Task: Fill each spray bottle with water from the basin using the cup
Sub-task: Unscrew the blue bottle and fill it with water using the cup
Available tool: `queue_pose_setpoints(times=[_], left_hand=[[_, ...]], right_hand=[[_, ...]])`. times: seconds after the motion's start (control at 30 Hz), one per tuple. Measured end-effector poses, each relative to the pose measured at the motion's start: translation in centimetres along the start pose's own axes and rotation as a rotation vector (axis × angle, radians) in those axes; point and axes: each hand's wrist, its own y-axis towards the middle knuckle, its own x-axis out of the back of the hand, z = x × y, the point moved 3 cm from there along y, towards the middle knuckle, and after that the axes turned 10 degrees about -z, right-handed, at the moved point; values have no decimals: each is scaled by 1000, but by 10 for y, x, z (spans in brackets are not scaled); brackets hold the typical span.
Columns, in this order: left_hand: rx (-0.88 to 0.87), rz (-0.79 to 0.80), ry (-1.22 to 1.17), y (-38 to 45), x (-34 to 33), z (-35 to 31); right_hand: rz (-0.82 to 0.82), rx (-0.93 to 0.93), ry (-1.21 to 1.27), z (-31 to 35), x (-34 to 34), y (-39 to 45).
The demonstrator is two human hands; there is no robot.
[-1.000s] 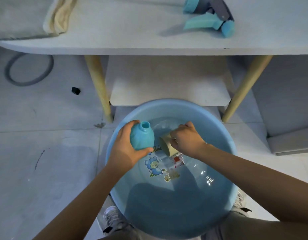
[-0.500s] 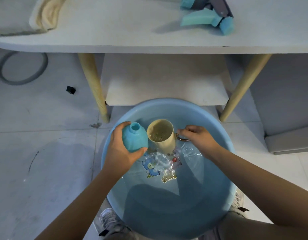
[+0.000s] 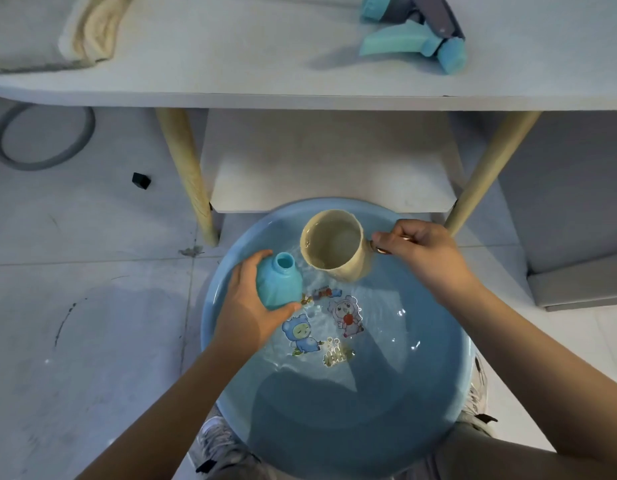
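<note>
Our left hand (image 3: 246, 308) is wrapped around the uncapped turquoise spray bottle (image 3: 278, 285), its open neck up, over the blue basin (image 3: 452, 386) of water. Our right hand (image 3: 417, 249) pinches the handle of the beige cup (image 3: 334, 249), which holds water and sits just right of the bottle's mouth, above the basin's far side. Beyond both hands, a spray trigger head (image 3: 414, 29) lies on the table (image 3: 248, 57).

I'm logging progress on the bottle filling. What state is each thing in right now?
spray bottle: uncapped, neck open, upright, held over the basin by the left hand.
cup: holding water, lifted above the basin, right hand gripping its handle.
basin: on the floor, holding water.
spray head: detached, lying on the table.
cloth: bunched on the table.
</note>
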Motion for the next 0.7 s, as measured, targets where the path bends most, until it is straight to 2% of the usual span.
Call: queue_pose_setpoints(times=[0.33, 0.7], left_hand=[[-8, 23, 70, 2, -5, -4], [10, 76, -4, 2, -12, -5]], right_hand=[[-24, 194, -167, 20, 2, -9], [-67, 377, -320, 39, 6, -13]])
